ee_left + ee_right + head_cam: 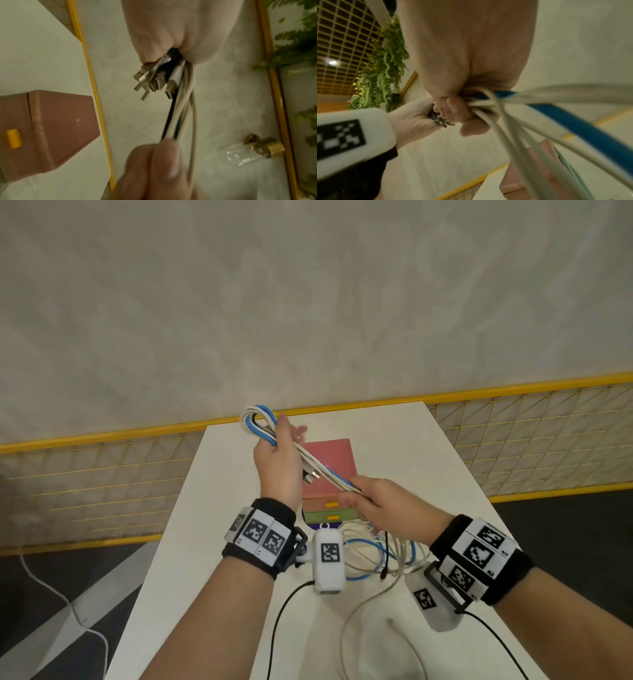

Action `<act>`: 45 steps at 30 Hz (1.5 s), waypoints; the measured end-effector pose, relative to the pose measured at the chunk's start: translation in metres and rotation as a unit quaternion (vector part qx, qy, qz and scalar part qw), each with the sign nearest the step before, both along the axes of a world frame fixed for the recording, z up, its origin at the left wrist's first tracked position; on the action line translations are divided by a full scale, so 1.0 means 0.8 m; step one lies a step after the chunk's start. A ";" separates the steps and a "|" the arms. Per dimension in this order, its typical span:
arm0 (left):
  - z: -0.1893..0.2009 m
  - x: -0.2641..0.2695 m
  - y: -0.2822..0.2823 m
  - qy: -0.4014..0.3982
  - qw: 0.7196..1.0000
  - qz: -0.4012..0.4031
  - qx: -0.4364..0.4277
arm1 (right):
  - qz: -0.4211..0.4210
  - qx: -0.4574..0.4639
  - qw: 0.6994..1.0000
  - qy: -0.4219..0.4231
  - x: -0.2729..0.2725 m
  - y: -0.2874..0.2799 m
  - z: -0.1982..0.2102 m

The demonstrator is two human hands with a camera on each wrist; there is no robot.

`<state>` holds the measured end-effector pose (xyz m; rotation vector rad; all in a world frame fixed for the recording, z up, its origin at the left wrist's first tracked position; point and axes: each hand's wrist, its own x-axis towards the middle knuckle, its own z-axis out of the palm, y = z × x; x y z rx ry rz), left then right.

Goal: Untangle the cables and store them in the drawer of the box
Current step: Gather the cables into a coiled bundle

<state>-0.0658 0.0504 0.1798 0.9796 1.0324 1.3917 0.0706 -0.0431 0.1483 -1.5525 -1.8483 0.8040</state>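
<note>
- Pale wall and a yellow-railed mesh fence back the white tabletop [394, 440]. From the head camera, the left hand [277, 463] is clenched round a folded bundle of cables [318, 467], white, blue and black, raised above the box [330, 460]; the fold loops out over the fist, away from the person.
- The bundle's long axis slants down towards the person's right, into the right hand [380, 501], whose fingers pinch it just beside the box front. Slack cable lies in loose coils on the tabletop below the right wrist.
- Left wrist camera: metal plugs [154, 79] poke out below the fist, pointing towards the right hand's fingers [164, 159].
- Right wrist camera: the right hand grasps the strands, which fan out towards the lens.
- The drawers [330, 505] look closed, nearer the right hand, so I judge that hand would open one.
</note>
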 end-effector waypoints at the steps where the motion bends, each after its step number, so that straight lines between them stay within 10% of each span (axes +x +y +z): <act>1: 0.004 -0.002 0.000 -0.027 0.999 -0.017 0.009 | 0.001 -0.007 1.000 0.024 -0.001 -0.001 -0.002; 7: 0.014 -0.022 0.003 -0.035 0.987 -0.122 0.096 | 0.016 -0.055 0.994 0.096 0.017 0.001 0.002; 13: 0.008 -0.046 0.002 0.302 0.901 -0.294 0.098 | -0.011 -0.018 1.000 0.018 0.045 0.007 0.020; 22: -0.013 -0.024 -0.031 0.377 0.838 -0.393 0.028 | -0.015 0.001 1.000 -0.014 0.028 0.020 0.020; 36: -0.030 -0.036 -0.022 0.220 0.909 -0.355 0.013 | -0.067 0.031 0.994 0.081 0.036 -0.014 -0.015; 45: -0.028 -0.005 -0.051 0.258 0.913 -0.314 -0.030 | -0.066 0.061 0.991 -0.096 -0.013 -0.006 0.006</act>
